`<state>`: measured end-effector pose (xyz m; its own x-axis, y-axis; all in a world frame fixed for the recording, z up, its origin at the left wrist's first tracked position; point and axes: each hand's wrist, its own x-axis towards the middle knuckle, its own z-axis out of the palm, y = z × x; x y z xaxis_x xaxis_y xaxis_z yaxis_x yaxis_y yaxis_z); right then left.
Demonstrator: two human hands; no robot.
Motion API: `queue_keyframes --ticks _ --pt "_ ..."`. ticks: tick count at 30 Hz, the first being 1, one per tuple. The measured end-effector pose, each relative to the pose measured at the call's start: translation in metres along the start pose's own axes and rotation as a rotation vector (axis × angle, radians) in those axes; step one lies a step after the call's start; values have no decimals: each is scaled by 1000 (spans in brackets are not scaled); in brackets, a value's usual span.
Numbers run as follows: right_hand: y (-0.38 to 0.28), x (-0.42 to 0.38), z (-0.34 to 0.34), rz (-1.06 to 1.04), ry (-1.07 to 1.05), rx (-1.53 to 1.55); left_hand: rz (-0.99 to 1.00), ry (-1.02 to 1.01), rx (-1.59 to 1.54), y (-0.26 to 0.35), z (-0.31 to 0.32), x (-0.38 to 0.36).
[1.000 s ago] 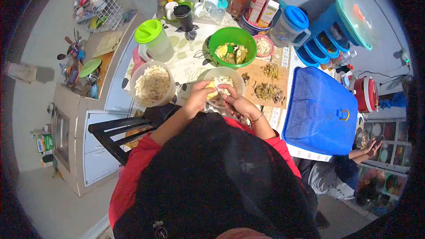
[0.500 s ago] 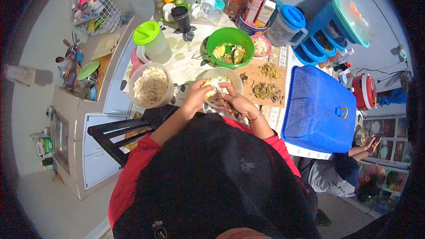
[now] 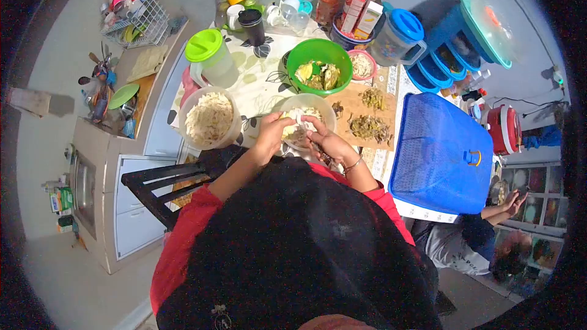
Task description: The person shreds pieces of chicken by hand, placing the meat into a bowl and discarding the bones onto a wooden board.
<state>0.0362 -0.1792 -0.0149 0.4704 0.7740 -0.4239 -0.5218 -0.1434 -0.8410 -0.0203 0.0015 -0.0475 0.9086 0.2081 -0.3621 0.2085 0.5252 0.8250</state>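
Note:
Both hands meet over a translucent bowl (image 3: pixel 331 116) that holds pale food. My left hand (image 3: pixel 268 139) is closed, pinching a pale, yellowish-white piece of food (image 3: pixel 298 117). My right hand (image 3: pixel 333 146) is closed against the same piece from the other side; whether it also grips a small tool is hidden. To the left stands a tub (image 3: pixel 238 127) filled with pale shreds (image 3: pixel 208 116). Beyond the hands, a green bowl (image 3: pixel 291 61) contains yellow-green pieces (image 3: pixel 330 76). Brownish scraps (image 3: pixel 370 128) lie in heaps on a brown sheet (image 3: pixel 351 99) to the right.
A green-lidded pitcher (image 3: pixel 214 64), a black cup (image 3: pixel 253 32) and a blue-lidded jug (image 3: pixel 391 43) stand farther back. At right is a blue mesh cover (image 3: pixel 440 159). A black chair (image 3: pixel 162 186) stands at left. Another person (image 3: pixel 458 244) sits at right, holding a dark object.
The hands stay over the bowl with only slight finger movement on the pale piece. The whole view has shifted very slightly.

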Motion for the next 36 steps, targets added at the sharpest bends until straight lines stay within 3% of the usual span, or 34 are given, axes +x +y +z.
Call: queue_keyframes --ticks 2,5,9,13,17,21,22,25,26,28,36 --pt "8 6 -11 -1 94 18 -37 20 -32 3 2 2" --pt "1 -4 -1 75 11 25 -75 10 -42 7 7 -2" --pt "14 7 -13 -20 102 91 -82 14 -39 -2 11 3" --pt "13 -3 -3 70 -31 148 -129 -5 5 -1 14 1" --pt "7 -9 -6 22 80 306 -140 6 -60 -3 15 2" --pt "11 -6 -4 35 95 75 -205 18 -82 6 23 -4" --pt "7 -6 -4 11 198 116 -212 36 -105 7 25 -5" --pt "2 -9 -10 32 153 190 -256 72 -59 15 30 -7" --pt "7 -7 -12 116 67 168 -288 3 -136 14 28 -5" --pt "17 0 -15 56 88 205 -349 -139 -297 4 21 4" --pt "4 -5 -9 -7 -2 197 -152 -44 -33 -11 8 18"
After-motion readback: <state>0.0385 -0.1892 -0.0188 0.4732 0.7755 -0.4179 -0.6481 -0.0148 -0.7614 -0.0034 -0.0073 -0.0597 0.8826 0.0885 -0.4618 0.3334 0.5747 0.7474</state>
